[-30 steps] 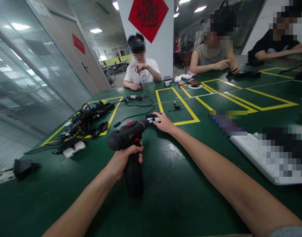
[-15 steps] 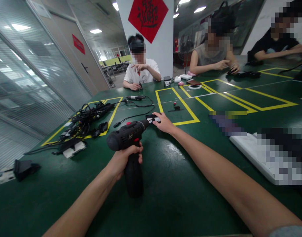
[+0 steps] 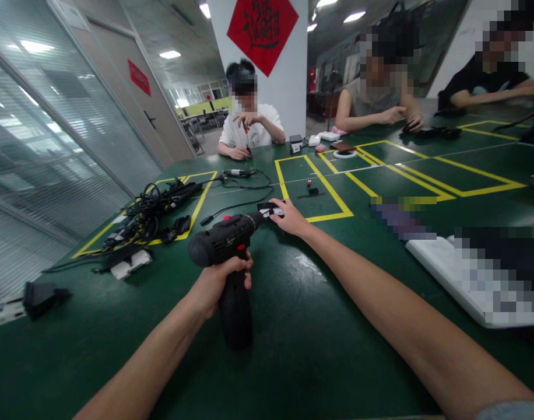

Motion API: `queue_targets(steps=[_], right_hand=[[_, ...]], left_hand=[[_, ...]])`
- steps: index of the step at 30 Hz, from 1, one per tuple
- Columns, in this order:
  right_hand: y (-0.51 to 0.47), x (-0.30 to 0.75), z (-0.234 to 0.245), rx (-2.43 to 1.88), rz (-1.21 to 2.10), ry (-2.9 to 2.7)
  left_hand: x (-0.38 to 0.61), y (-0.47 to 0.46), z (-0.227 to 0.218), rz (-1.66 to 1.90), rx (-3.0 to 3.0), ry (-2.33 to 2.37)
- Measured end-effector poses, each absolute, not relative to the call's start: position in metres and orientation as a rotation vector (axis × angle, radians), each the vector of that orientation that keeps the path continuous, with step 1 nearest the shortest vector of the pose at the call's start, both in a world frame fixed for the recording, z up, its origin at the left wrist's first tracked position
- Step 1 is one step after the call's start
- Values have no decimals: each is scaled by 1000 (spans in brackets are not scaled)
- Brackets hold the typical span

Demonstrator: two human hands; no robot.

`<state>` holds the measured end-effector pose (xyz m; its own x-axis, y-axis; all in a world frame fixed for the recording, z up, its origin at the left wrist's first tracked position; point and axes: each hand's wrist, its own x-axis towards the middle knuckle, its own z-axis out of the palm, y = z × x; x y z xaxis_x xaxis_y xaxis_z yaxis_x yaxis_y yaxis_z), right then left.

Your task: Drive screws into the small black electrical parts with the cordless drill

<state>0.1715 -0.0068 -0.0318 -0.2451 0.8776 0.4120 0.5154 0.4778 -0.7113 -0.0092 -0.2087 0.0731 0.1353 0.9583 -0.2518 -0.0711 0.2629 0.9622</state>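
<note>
A left hand [image 3: 223, 284] is wrapping firmly around the grip of a black cordless drill [image 3: 223, 240], keeping its nose aimed at a small black-and-white device [image 3: 269, 210] lying on the green table [image 3: 319, 332]. The right hand [image 3: 291, 217], fingers pressed together, is resting on the device, apparently steadying it just beside the drill; any pinch cannot be told.
</note>
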Motion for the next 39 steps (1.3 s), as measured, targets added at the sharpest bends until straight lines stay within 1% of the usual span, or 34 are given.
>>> queue_targets(steps=[39], right_hand=[[-7,172,-31,-1171,563,-1923]], left_hand=[[-9,-209,72,973,1028,1180]])
